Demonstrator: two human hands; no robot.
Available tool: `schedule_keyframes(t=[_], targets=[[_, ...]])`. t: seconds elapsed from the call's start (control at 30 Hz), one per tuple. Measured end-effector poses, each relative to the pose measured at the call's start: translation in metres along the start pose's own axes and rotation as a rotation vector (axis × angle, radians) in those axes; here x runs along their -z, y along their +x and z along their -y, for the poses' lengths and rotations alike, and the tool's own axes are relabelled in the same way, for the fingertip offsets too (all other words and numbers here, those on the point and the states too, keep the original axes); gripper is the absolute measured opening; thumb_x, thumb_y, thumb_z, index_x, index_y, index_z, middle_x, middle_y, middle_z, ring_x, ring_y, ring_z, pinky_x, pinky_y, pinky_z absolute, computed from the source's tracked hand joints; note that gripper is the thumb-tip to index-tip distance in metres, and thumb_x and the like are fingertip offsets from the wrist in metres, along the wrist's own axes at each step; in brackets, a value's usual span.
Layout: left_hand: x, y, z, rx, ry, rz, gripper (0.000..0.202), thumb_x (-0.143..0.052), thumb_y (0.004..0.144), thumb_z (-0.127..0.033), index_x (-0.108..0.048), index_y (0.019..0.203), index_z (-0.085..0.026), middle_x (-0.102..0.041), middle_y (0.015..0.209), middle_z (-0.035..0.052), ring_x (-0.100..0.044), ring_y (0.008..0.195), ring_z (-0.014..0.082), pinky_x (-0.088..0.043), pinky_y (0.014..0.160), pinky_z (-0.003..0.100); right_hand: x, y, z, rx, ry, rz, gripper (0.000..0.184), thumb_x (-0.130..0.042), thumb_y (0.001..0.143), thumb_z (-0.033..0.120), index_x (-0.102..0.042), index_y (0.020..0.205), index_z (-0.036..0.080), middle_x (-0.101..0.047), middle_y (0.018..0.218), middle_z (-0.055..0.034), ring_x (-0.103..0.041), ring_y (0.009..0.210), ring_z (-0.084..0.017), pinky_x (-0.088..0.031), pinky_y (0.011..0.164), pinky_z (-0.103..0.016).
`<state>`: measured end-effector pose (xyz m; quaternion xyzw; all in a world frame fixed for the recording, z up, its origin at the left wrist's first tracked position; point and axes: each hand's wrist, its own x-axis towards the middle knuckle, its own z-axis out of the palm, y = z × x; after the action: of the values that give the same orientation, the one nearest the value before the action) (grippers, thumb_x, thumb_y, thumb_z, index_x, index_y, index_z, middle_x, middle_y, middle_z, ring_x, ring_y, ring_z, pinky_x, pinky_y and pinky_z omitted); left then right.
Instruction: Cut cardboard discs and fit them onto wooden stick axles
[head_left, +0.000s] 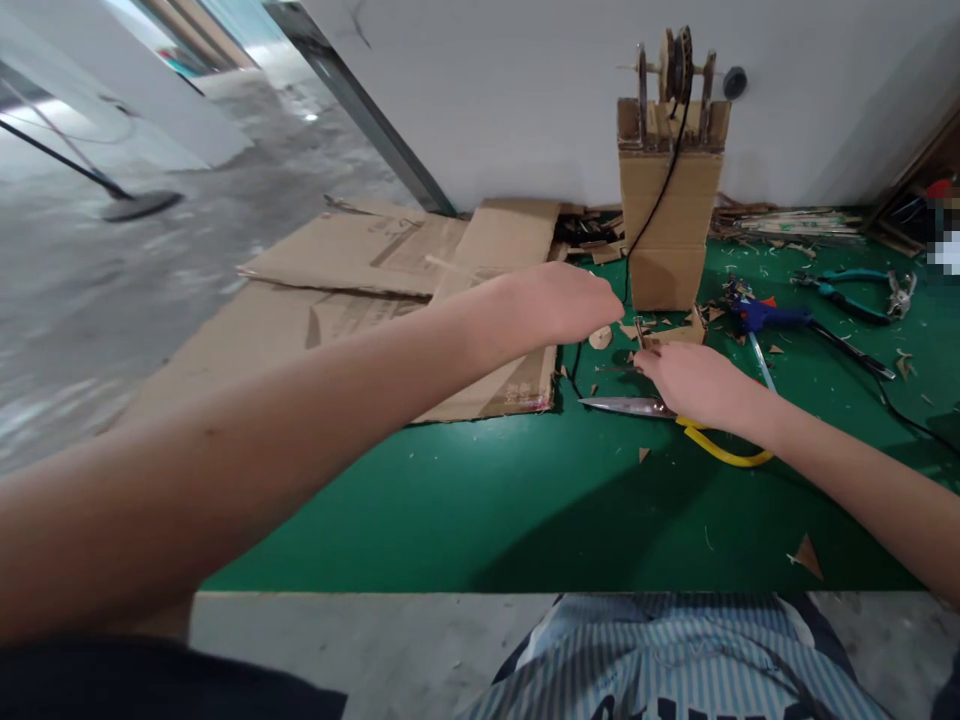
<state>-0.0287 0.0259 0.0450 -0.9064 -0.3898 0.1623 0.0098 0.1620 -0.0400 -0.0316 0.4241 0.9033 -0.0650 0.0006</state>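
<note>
My left hand [574, 303] is closed, its curled fingers mostly hidden behind its back. A black cord [664, 195] runs down from a reel [676, 65] to those fingers and shows again below the hand. The reel sits on an axle atop an upright cardboard tower [671, 215]. My right hand [694, 380] pinches something small at the tower's foot, too covered to make out. Beneath this hand lie scissors [626, 405] with yellow handles, blades pointing left. A small round cardboard disc [600, 338] rests between the hands.
Cardboard sheets [360, 250] overlap on the left of the green table [420, 500]. To the right lie a blue glue gun [776, 316] with a glue stick and teal-handled pliers [855, 285]. Scraps are scattered around, and thin sticks [795, 222] lie along the wall.
</note>
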Motion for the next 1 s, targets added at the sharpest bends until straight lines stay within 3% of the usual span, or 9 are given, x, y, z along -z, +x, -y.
schedule_keyframes(t=[0.2, 0.3, 0.4, 0.6, 0.73, 0.8, 0.87, 0.93, 1.0], targets=[[-0.012, 0.005, -0.004, 0.055, -0.078, -0.033, 0.032, -0.056, 0.066, 0.008, -0.048, 0.049, -0.018, -0.053, 0.055, 0.0008, -0.059, 0.065, 0.0200, -0.050, 0.097, 0.052, -0.006, -0.020, -0.015, -0.011, 0.024, -0.150, 0.031, -0.035, 0.103, 0.015, -0.065, 0.108, 0.016, -0.076, 0.090, -0.0131, -0.068, 0.080, -0.024, -0.036, 0.068, -0.036], [-0.031, 0.004, -0.018, 0.128, 0.021, -0.236, 0.035, -0.054, 0.069, 0.009, -0.046, 0.048, -0.018, -0.042, 0.050, -0.0010, -0.063, 0.073, 0.0250, -0.033, 0.114, 0.074, -0.013, -0.025, -0.020, -0.052, 0.247, -0.221, 0.029, -0.036, 0.105, 0.023, -0.064, 0.108, 0.018, -0.077, 0.095, -0.0112, -0.067, 0.083, -0.023, -0.041, 0.072, -0.036], [-0.049, -0.001, -0.036, 0.062, -0.055, -0.479, 0.039, -0.059, 0.072, 0.005, -0.042, 0.047, -0.020, -0.034, 0.047, -0.0025, -0.065, 0.086, 0.0280, -0.011, 0.123, 0.082, -0.017, -0.029, -0.025, -0.157, 0.607, -0.376, 0.021, -0.044, 0.102, 0.029, -0.063, 0.106, 0.020, -0.077, 0.101, -0.0101, -0.068, 0.085, -0.022, -0.048, 0.074, -0.036], [-0.064, -0.013, -0.058, -0.014, -0.174, -0.661, 0.037, -0.055, 0.079, 0.006, -0.057, 0.056, -0.023, -0.049, 0.057, -0.0011, -0.064, 0.109, 0.0287, 0.000, 0.127, 0.081, -0.016, -0.024, -0.034, -0.242, 1.041, -0.577, 0.008, -0.061, 0.088, 0.028, -0.058, 0.093, 0.023, -0.078, 0.106, -0.0092, -0.073, 0.105, -0.025, -0.055, 0.092, -0.043], [-0.063, -0.024, -0.061, -0.110, -0.022, -0.578, 0.040, -0.046, 0.081, 0.010, -0.070, 0.078, -0.022, -0.071, 0.097, 0.0044, -0.064, 0.120, 0.0280, -0.019, 0.130, 0.074, -0.013, -0.018, -0.032, -0.252, 1.155, -0.513, 0.007, -0.058, 0.088, 0.027, -0.052, 0.092, 0.024, -0.076, 0.096, -0.0062, -0.073, 0.095, -0.022, -0.057, 0.091, -0.043], [-0.067, -0.028, -0.059, -0.137, -0.054, -0.662, 0.034, -0.048, 0.090, 0.003, -0.071, 0.097, -0.022, -0.070, 0.122, 0.0092, -0.063, 0.127, 0.0278, -0.034, 0.128, 0.063, -0.012, -0.017, -0.031, -0.256, 1.223, -0.485, 0.007, -0.056, 0.090, 0.027, -0.053, 0.094, 0.024, -0.074, 0.090, -0.0041, -0.072, 0.088, -0.020, -0.059, 0.088, -0.042], [-0.075, -0.025, -0.055, -0.011, -0.185, -0.856, 0.020, -0.057, 0.096, -0.013, -0.067, 0.112, -0.021, -0.066, 0.133, 0.0141, -0.062, 0.129, 0.0299, -0.047, 0.118, 0.057, -0.010, -0.016, -0.029, -0.255, 1.257, -0.459, 0.012, -0.057, 0.092, 0.029, -0.059, 0.102, 0.022, -0.073, 0.091, -0.0041, -0.071, 0.085, -0.018, -0.059, 0.087, -0.041], [-0.086, -0.014, -0.050, 0.271, -0.414, -1.016, 0.039, -0.069, 0.093, -0.026, -0.057, 0.129, -0.015, -0.060, 0.139, 0.0227, -0.061, 0.130, 0.0325, -0.053, 0.108, 0.051, -0.011, -0.016, -0.029, -0.262, 1.265, -0.430, 0.022, -0.057, 0.095, 0.035, -0.065, 0.110, 0.021, -0.075, 0.095, -0.0059, -0.071, 0.085, -0.018, -0.060, 0.088, -0.041], [-0.097, 0.001, -0.045, 0.368, -0.637, -0.924, 0.069, -0.077, 0.087, -0.032, -0.044, 0.144, -0.011, -0.058, 0.142, 0.0262, -0.066, 0.120, 0.0296, -0.058, 0.096, 0.044, -0.013, -0.016, -0.031, -0.279, 1.275, -0.437, 0.028, -0.058, 0.096, 0.038, -0.069, 0.114, 0.020, -0.076, 0.101, -0.0077, -0.072, 0.089, -0.019, -0.060, 0.091, -0.043]])
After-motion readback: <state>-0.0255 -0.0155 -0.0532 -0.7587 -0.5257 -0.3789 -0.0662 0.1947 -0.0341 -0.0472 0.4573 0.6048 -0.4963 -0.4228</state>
